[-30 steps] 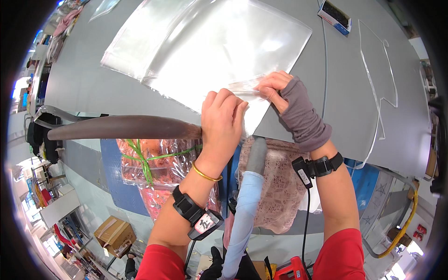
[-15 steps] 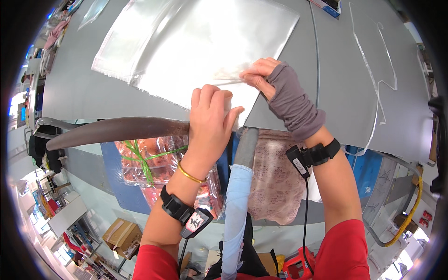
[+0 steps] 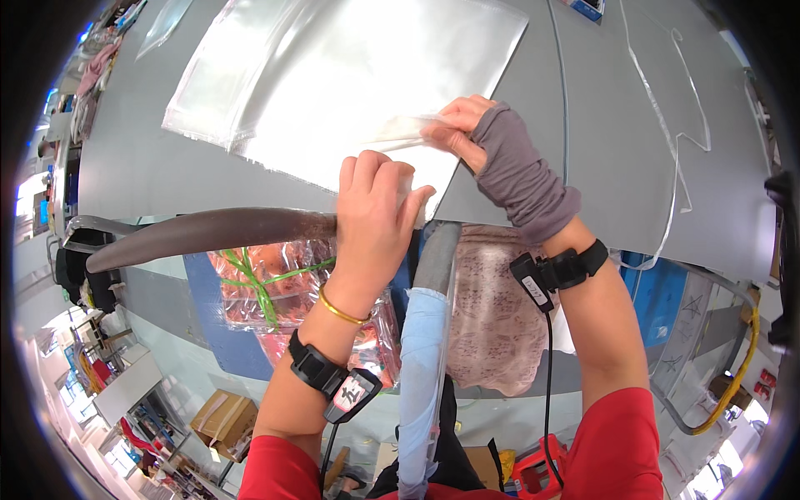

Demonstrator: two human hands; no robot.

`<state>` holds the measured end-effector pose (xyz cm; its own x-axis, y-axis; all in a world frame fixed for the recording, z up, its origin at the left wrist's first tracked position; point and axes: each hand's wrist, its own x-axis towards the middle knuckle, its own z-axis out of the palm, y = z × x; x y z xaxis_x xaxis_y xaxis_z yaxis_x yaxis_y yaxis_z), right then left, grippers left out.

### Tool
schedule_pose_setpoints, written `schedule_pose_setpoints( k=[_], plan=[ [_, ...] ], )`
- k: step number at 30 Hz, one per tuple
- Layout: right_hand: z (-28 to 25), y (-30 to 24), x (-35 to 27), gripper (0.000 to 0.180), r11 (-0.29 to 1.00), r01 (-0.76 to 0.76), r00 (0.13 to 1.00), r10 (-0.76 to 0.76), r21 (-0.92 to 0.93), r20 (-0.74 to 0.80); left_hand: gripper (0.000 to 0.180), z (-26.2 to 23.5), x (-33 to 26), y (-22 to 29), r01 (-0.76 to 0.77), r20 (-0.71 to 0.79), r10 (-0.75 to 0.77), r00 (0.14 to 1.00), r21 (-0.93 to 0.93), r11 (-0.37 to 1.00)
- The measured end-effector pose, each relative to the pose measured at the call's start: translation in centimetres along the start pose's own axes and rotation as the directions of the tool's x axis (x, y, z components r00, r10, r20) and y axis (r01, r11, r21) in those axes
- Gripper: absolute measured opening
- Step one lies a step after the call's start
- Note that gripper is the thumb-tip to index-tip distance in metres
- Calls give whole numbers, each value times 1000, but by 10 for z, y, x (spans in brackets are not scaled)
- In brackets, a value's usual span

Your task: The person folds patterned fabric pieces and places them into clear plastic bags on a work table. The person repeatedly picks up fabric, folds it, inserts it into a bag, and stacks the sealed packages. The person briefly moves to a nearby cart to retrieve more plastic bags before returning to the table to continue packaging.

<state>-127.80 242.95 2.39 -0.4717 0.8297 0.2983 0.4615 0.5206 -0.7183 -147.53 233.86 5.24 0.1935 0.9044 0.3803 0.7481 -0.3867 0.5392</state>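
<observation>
A stack of clear plastic bags (image 3: 333, 92) lies on the grey tabletop, bright with glare. My left hand (image 3: 375, 200) rests at the stack's near edge, fingers bent down on the film and thumb held apart. My right hand (image 3: 462, 132), in a grey fingerless wrist sleeve (image 3: 525, 179), pinches a gathered fold of the top bag (image 3: 400, 129) near the stack's right side. This fold stands raised and creased toward the left hand. The fingertips of my right hand are partly hidden by the film.
A brown curved bar (image 3: 217, 236) and a blue-wrapped bar (image 3: 422, 350) run along the table's near edge. Below are tied clear packs (image 3: 275, 283) with green string and a patterned cloth (image 3: 496, 317). A cord (image 3: 563, 100) and clear strip (image 3: 654, 108) lie at right.
My right hand has shifted slightly left and up, and the pinched fold of film looks larger and more raised. My left hand stays almost in place.
</observation>
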Motion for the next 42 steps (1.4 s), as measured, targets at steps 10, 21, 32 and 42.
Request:
schedule_pose_setpoints(
  k=[10,21,32,42],
  plan=[
    [-5,1,-4,18,992,107,993,-104,-60,45,11,0,19,-5,78,-172,-93,981,-91,993],
    [-4,0,-6,16,993,95,995,-92,-70,39,10,14,6,-13,126,-55,-129,990,-49,991],
    [2,9,-3,26,998,53,997,-51,-33,51,14,3,3,1,48,-50,-47,998,15,999],
    [-1,3,-3,20,988,144,989,-142,-52,32,10,-8,9,3,84,-143,-97,985,-95,992]
  ],
)
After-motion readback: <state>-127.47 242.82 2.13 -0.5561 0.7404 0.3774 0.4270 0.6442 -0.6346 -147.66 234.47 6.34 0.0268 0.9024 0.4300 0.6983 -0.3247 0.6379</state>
